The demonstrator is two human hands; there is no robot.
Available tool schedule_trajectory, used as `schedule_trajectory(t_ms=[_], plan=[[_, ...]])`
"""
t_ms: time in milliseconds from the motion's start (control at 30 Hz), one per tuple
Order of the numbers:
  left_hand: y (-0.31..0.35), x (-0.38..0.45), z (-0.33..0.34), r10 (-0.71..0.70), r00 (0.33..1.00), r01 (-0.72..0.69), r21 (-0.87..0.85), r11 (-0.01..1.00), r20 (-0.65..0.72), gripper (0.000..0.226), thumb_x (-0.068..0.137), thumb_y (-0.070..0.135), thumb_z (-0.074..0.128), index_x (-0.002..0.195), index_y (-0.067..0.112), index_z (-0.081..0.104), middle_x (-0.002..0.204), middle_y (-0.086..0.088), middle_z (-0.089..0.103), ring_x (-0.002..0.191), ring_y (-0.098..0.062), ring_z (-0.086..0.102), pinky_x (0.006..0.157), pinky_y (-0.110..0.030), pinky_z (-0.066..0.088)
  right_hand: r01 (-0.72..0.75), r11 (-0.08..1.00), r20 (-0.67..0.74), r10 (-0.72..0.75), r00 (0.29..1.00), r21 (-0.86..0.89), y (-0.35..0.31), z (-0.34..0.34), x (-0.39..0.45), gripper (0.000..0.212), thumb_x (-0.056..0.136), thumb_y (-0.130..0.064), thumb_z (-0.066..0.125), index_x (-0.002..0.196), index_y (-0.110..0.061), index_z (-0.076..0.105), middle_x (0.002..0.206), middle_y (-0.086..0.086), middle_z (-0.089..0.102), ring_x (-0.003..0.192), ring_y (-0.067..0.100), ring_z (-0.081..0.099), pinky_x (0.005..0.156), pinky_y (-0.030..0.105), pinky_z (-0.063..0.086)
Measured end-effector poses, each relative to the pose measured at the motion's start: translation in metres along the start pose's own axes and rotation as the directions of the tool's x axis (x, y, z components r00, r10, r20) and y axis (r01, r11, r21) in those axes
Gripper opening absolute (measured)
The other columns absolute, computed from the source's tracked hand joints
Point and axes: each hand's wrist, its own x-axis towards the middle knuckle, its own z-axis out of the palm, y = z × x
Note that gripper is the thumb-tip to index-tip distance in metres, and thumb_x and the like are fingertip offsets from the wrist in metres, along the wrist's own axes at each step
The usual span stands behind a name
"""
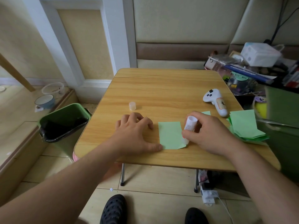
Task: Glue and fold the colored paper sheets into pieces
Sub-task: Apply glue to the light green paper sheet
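Observation:
A light green paper sheet (pixel 170 135) lies flat on the wooden table (pixel 161 88) near its front edge. My left hand (pixel 134 133) rests beside the sheet, thumb tip pressing its lower left corner, fingers loosely curled on the wood. My right hand (pixel 208 135) grips a white glue stick (pixel 189 126), tilted, its lower end touching the sheet's lower right edge, where the corner curls up. The glue stick's translucent cap (pixel 132 106) stands upright further back. A stack of green sheets (pixel 244 126) lies at the table's right edge.
A white handheld controller (pixel 216 101) lies at the right rear of the table. A green bin with a black liner (pixel 64 123) stands left of the table. Cluttered boxes and bags (pixel 258 67) fill the right. My black shoes (pixel 113 210) are below.

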Motion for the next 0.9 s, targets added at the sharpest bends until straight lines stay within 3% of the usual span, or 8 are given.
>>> schedule_trajectory(t_ms=[67,233,367,600,767,900], plan=[[-0.001,0.001,-0.001,0.004,1.0,-0.004,-0.005,1.0,0.004,0.066,0.064,0.089,0.061,0.118,0.056,0.043,0.133,0.016,0.028,0.133,-0.019,0.023,0.108,-0.039,0.019,0.002,0.999,-0.038,-0.001,0.999,0.04,-0.004,0.002,0.002,0.018,0.082,-0.04,0.075,0.084,-0.031,0.059,0.075,0.0,0.066,0.058,0.01,0.05,0.063,0.041,0.049],[0.0,0.001,0.003,-0.011,0.999,0.01,-0.015,1.0,-0.053,0.057,0.072,0.083,0.061,0.117,0.051,0.046,0.132,0.014,0.032,0.132,-0.021,0.026,0.106,-0.039,0.02,0.07,0.988,-0.016,-0.068,0.998,0.137,-0.018,0.015,0.001,0.02,0.085,-0.041,0.077,0.087,-0.028,0.062,0.082,0.012,0.07,0.075,0.031,0.062,0.069,0.047,0.054],[0.0,0.001,0.004,-0.007,0.998,0.008,0.004,1.0,-0.057,0.066,0.063,0.09,0.059,0.115,0.053,0.044,0.131,0.015,0.032,0.13,-0.019,0.026,0.104,-0.036,0.019,0.074,0.985,0.045,-0.082,0.996,0.153,-0.018,0.027,0.002,0.022,0.086,-0.041,0.079,0.09,-0.03,0.061,0.073,0.011,0.065,0.056,0.014,0.049,0.057,0.032,0.043],[0.001,0.001,0.004,-0.012,0.998,0.012,0.002,1.0,-0.058,0.066,0.063,0.089,0.061,0.115,0.054,0.044,0.131,0.015,0.032,0.13,-0.018,0.025,0.102,-0.036,0.019,0.062,0.992,0.103,-0.073,0.992,0.109,-0.013,0.024,0.001,0.02,0.088,-0.039,0.078,0.09,-0.032,0.06,0.073,0.007,0.065,0.055,0.01,0.047,0.053,0.025,0.04],[0.001,0.0,0.002,-0.012,0.999,0.012,0.002,1.0,-0.043,0.066,0.065,0.089,0.063,0.117,0.053,0.044,0.133,0.015,0.031,0.132,-0.019,0.025,0.107,-0.039,0.02,0.036,0.996,0.105,-0.043,0.994,0.076,-0.006,0.008,-0.003,0.016,0.089,-0.033,0.076,0.092,-0.028,0.061,0.064,-0.013,0.062,0.051,0.009,0.042,0.053,0.025,0.038],[0.001,0.0,0.002,-0.01,0.999,0.01,0.003,1.0,-0.045,0.065,0.065,0.089,0.062,0.117,0.054,0.044,0.134,0.015,0.031,0.133,-0.019,0.024,0.109,-0.04,0.021,0.026,0.999,0.08,-0.028,0.996,0.032,0.0,-0.002,-0.004,0.015,0.089,-0.031,0.076,0.09,-0.03,0.061,0.072,-0.017,0.066,0.051,0.006,0.044,0.057,0.032,0.041]])
